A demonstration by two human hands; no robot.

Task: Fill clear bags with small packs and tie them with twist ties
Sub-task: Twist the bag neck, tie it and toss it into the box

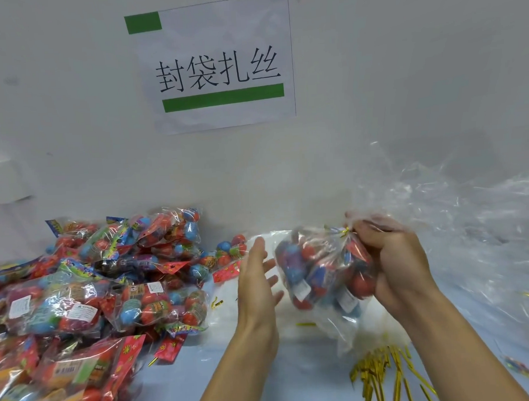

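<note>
Two bare, sleeveless forearms (pixel 235 370)

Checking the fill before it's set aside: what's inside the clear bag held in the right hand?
The clear bag holds small packs of red and blue balls with white labels. Packs behind the right hand are hidden, so no count. A gold twist tie closes its neck.

Pack pile (pixel 87 289) blocks left; bare table (pixel 266 381) between forearms.

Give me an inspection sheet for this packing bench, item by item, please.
Surface: pale table, partly covered.
Job's things: filled clear bag with a gold tie at its neck; gold twist ties loose; filled bags pile at left.
Clutter: empty clear bags heaped at right.
Grippers: right hand grips the bag's neck; left hand open beside it.
Cables: nothing seen.
Surroundings: white wall, paper sign.
</note>
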